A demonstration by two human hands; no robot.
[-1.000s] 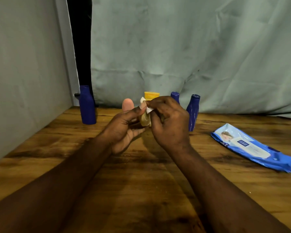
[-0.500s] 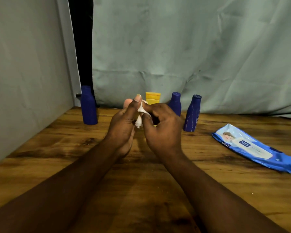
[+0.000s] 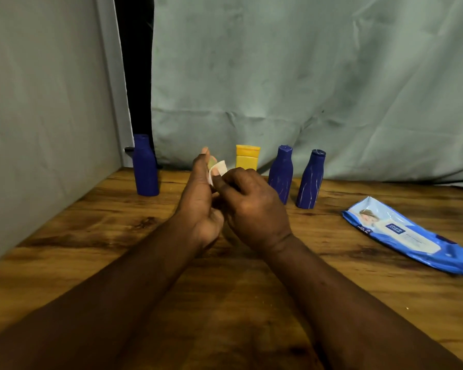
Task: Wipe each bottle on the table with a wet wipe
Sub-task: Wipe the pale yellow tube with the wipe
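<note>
Head view. Both hands are raised together above the middle of the table (image 3: 225,303).

The right hand (image 3: 254,206) has its fingers curled in, and its thumb pins a white wet wipe (image 3: 219,168) against the left hand (image 3: 198,201). One finger of the left hand stands straight up. Its other fingers are hidden, so I cannot tell whether they grip anything. A pale sliver (image 3: 212,162) shows beside the wipe and cannot be identified.

Four bottles stand upright along the back edge:
- A blue bottle (image 3: 145,166) at far left, well apart from the others.
- A yellow bottle (image 3: 247,157) behind the hands.
- Two more blue bottles (image 3: 281,172) (image 3: 311,180) close together on the right.

The wipe pack (image 3: 406,236) lies flat at the right.

Judgement: the wipe is being gathered or refolded for use. It should be spread over the fingertips rather than bunched. Each bottle should be steadied with the free hand and wiped from cap to base while being turned. Take care when reaching past the close pair, which could tip.
</note>
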